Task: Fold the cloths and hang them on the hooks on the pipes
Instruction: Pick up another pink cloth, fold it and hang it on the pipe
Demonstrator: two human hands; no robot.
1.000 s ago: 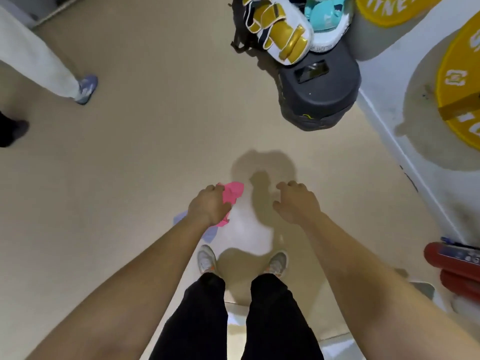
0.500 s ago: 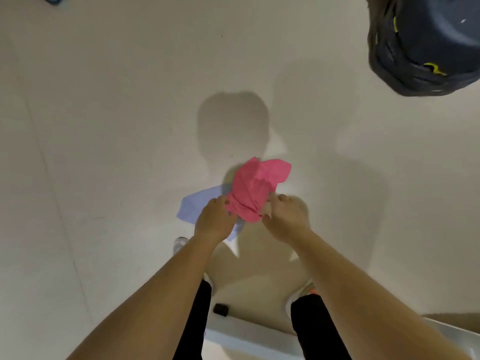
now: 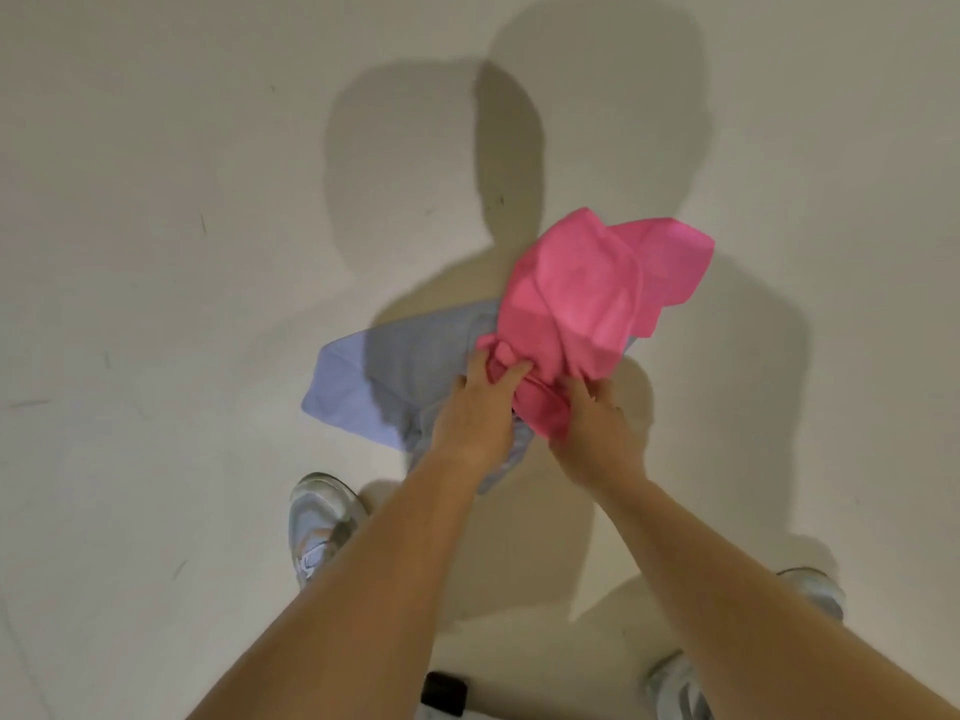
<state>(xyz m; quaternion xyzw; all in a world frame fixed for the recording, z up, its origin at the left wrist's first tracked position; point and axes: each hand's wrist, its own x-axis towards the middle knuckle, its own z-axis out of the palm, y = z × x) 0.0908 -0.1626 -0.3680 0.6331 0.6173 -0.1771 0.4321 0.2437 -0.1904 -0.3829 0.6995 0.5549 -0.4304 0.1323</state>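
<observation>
A crumpled pink cloth (image 3: 587, 298) hangs bunched in the air in front of me, above the floor. My left hand (image 3: 475, 413) grips its lower left part, fingers curled into the folds. My right hand (image 3: 597, 433) pinches the lower right part of the same cloth. A light blue cloth (image 3: 384, 381) spreads out to the left under my left hand and seems held in it too. No hooks or pipes are in view.
Pale beige floor (image 3: 156, 252) fills the view, with shadows of a body cast ahead. My two light sneakers (image 3: 322, 522) stand below. A small black object (image 3: 444, 693) lies at the bottom edge.
My right hand came in from the side and took hold of the pink cloth. Both hands have raised and bunched it. The view tilted down, so the dark bag and gear left the frame.
</observation>
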